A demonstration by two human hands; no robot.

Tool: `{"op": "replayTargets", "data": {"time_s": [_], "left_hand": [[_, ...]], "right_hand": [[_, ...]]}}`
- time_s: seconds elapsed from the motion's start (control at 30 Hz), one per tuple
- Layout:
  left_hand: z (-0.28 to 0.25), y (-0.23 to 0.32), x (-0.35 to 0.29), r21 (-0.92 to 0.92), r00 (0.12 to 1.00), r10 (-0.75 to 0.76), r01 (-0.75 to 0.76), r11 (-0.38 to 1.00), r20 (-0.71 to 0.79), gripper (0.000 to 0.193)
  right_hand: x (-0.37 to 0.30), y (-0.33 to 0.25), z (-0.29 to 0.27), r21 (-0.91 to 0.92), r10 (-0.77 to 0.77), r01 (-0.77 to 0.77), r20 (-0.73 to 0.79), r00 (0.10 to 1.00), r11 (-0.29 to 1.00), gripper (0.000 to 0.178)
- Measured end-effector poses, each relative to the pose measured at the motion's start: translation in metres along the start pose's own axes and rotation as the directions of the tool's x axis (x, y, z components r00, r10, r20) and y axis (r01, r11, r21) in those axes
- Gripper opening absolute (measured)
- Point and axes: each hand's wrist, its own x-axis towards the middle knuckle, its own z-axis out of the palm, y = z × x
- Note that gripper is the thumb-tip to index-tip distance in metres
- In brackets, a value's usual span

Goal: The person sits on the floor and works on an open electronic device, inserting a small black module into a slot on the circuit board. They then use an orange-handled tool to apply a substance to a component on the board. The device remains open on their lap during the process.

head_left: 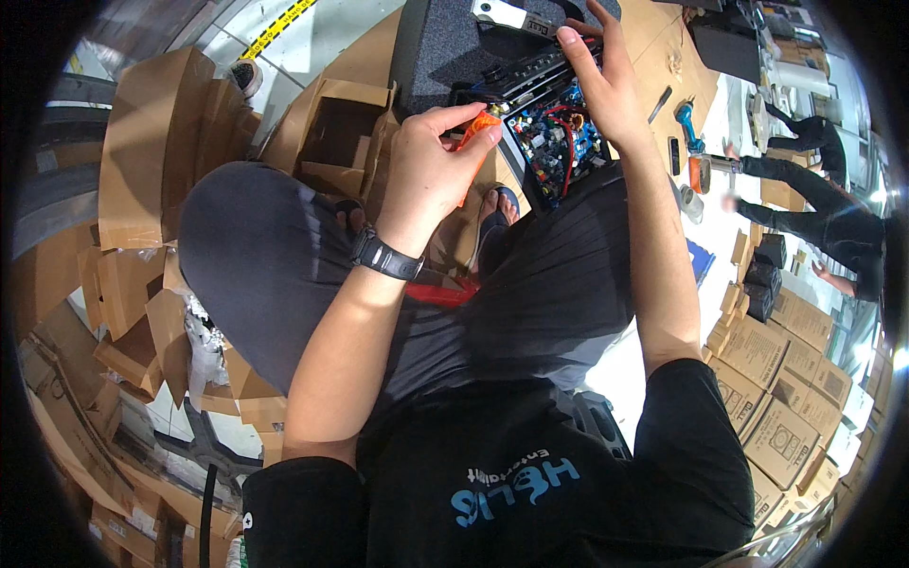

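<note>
Between the left hand (440, 161) and the right hand (611, 90), an opened device (551, 142)

The left hand pinches an orange piece (481, 124) just beside this device. The right hand has its fingers apart; whether they grip something, I cannot tell.

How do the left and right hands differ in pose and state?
The left hand pinches an orange item; the right hand has its fingers extended and apart. The left hand has a dark watch at its wrist; the right hand has none. Both are ungloved and close to the circuit boards.
</note>
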Motion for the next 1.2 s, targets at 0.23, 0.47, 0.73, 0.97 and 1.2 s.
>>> {"op": "replayTargets", "data": {"time_s": [0.23,0.47,0.73,0.97,1.2], "left_hand": [[-0.0018,0.0058,-0.0041,-0.054,0.999,-0.032,0.033,0.998,0.019,0.043],[-0.0038,0.0087,-0.0037,-0.051,1.000,-0.020,0.020,0.999,0.002,0.034],[-0.0027,0.0036,-0.0017,-0.086,0.999,-0.010,0.007,0.996,-0.036,0.031],[-0.0024,0.0062,-0.0013,-0.049,0.999,0.019,-0.022,0.999,-0.051,0.031],[-0.0030,0.0077,-0.0018,-0.021,0.998,0.023,-0.024,0.999,-0.060,0.031]], "right_hand": [[0.0011,0.0011,-0.0007,-0.001,-0.018,0.018,0.012,1.000,1.000,0.068],[0.0007,0.0003,-0.0021,-0.004,-0.001,0.001,0.020,1.000,1.000,0.068],[0.0006,0.0005,-0.0005,0.027,-0.015,0.014,0.012,1.000,1.000,0.068],[-0.0009,-0.0024,-0.0035,0.013,0.018,-0.018,0.023,1.000,1.000,0.068],[0.0001,-0.0016,-0.0007,0.018,-0.009,0.009,0.004,1.000,1.000,0.068]]}}
